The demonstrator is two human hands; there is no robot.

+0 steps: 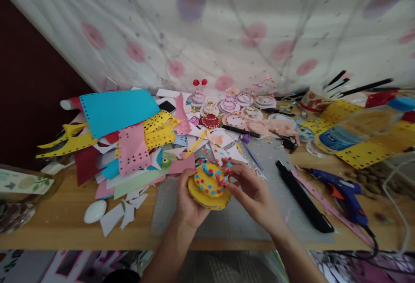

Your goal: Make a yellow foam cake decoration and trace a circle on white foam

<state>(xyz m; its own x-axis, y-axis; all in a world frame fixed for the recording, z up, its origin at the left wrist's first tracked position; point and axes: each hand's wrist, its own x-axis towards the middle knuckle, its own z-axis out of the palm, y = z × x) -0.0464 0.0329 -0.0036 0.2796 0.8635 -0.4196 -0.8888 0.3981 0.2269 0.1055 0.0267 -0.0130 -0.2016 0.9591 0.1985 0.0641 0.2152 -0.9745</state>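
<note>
as left fingers (184, 183) hold the yellow ornament (207, 183), scraps (112, 219) crowd the mat (168, 211).

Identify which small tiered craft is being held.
The yellow, star-dotted craft, in the left hand; the other crafts, mostly white or pink, sit farther back on the table.

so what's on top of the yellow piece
Red and blue stars dot the yellow piece, with blue trim near its top. The right hand covers a little of one side.

Left fingers (184, 184) hold a star-dotted yellow craft (208, 188), with the right fingers (239, 193) beside it.
</note>
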